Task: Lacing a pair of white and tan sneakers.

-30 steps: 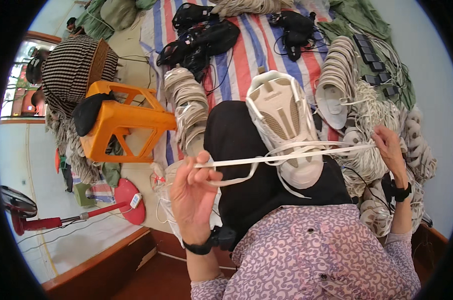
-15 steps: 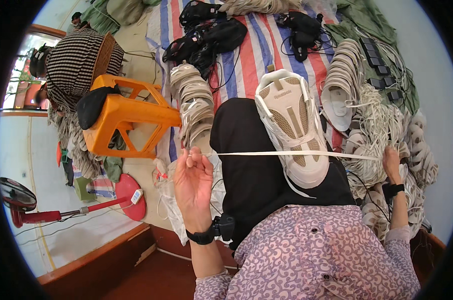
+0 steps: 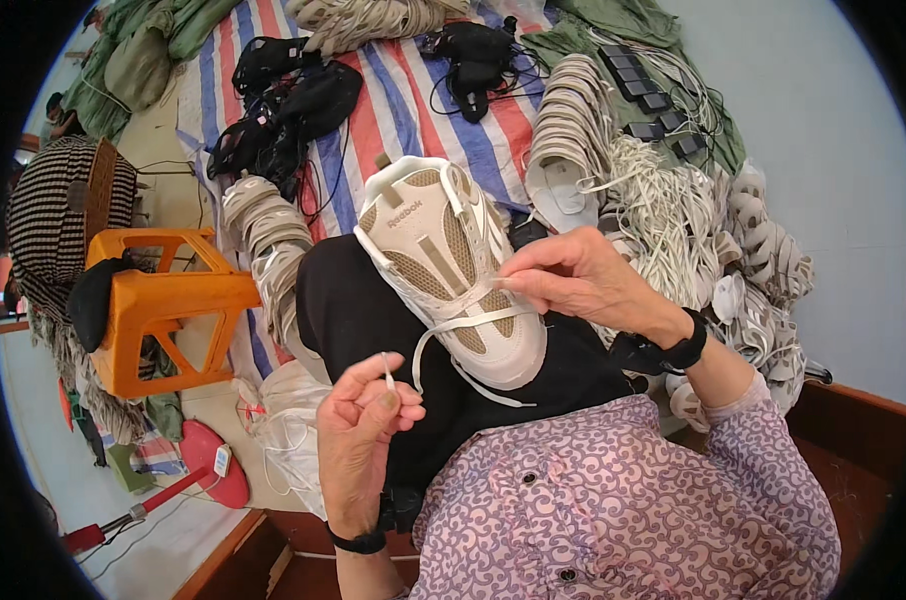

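A cream and tan shoe upper (image 3: 429, 215) rests on my black-trousered thighs, its toe toward me. Across its front lies a flat white shoelace (image 3: 470, 322), with one loose end hanging by the toe. My left hand (image 3: 365, 425), apart from the upper on its left, pinches a white lace tip between thumb and fingers. My right hand (image 3: 595, 287) has its thumb and forefinger closed on the lace at the upper's right edge, by the eyelets. The exact bit of lace in that pinch is partly hidden by the fingertips.
Stacked shoe uppers (image 3: 571, 120) and a heap of white laces (image 3: 658, 215) lie to the right; another stack of uppers (image 3: 273, 235) stands left. Beyond are black bags (image 3: 308, 105) on a striped sheet (image 3: 398, 85). An orange stool (image 3: 163, 310) and a red fan base (image 3: 213, 465) are left.
The lace was stretched wide between both hands. My right hand has come in from the far right to the upper's edge; my left is lower. My view has shifted right.
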`<state>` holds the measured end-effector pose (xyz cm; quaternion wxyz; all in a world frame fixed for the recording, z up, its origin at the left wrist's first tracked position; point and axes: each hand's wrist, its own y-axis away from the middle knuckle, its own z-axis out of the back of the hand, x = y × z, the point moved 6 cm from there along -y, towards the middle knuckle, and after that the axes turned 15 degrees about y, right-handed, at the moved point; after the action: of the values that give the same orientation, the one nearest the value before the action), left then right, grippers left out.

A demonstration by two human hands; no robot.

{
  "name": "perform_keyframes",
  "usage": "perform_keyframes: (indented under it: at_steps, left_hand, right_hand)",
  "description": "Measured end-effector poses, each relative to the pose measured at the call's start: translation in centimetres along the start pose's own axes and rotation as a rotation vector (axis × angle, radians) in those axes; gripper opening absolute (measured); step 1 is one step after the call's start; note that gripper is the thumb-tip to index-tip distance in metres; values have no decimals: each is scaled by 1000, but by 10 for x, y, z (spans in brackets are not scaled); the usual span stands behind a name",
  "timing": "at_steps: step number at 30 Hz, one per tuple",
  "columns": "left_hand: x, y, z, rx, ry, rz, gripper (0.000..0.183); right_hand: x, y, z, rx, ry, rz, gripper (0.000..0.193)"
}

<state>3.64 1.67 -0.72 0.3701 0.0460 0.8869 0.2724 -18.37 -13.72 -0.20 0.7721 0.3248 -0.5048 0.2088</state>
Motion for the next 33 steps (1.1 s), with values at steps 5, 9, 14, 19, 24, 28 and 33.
perform_keyframes:
  at_steps: [5, 9, 14, 19, 24, 28, 33]
  left_hand:
    - [16, -4, 10, -47, -26, 95, 19]
    - [17, -11, 12, -69, -40, 70, 18]
    - [17, -15, 12, -93, -33, 54, 17]
    - [18, -17, 12, -86, -17, 49, 17]
    - [18, -18, 14, -80, -5, 48, 17]
    - [18, -19, 13, -64, 4, 42, 17]
    - [19, -19, 12, -47, 23, 39, 17]
  right_hand:
    - [3, -10, -3, -27, 74, 79, 16]
    - [-4, -10, 0, -68, 7, -13, 15]
    - [8, -15, 2, -189, 233, 198, 11]
    - [16, -17, 0, -244, 381, 285, 12]
    - [20, -21, -3, -249, 425, 228, 6]
    - [27, -23, -8, -274, 556, 353, 5]
    - [16, -33, -12, -155, 396, 307, 6]
